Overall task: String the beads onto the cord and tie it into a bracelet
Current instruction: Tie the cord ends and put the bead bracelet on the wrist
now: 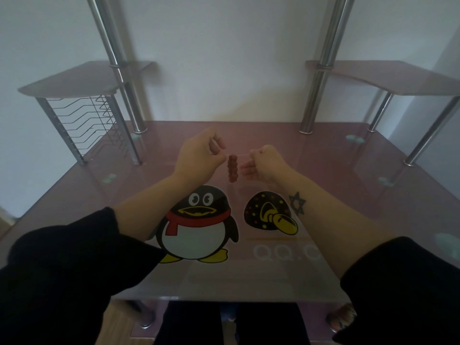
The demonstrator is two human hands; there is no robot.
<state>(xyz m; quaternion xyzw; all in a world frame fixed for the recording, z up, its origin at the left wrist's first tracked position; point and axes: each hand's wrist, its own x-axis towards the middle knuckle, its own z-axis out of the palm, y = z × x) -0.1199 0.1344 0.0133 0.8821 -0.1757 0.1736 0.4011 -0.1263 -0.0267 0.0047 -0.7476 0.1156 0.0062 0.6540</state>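
A loop of dark red beads [232, 168] hangs in the air over the pink glass desk [323, 185], between my two hands. A thin pale cord [242, 155] runs taut sideways from the top of the loop. My left hand [199, 155] pinches one end of the cord just left of the beads. My right hand [265, 161] grips the other end in a closed fist, with its lower fingers slightly spread toward the beads.
The desk top carries a penguin picture [199, 225] and a mushroom picture [270, 212]. Chrome posts [132, 105] [315, 95] rise at the back, holding small side shelves [82, 80] [388, 75]. A wire rack [92, 120] stands at the back left.
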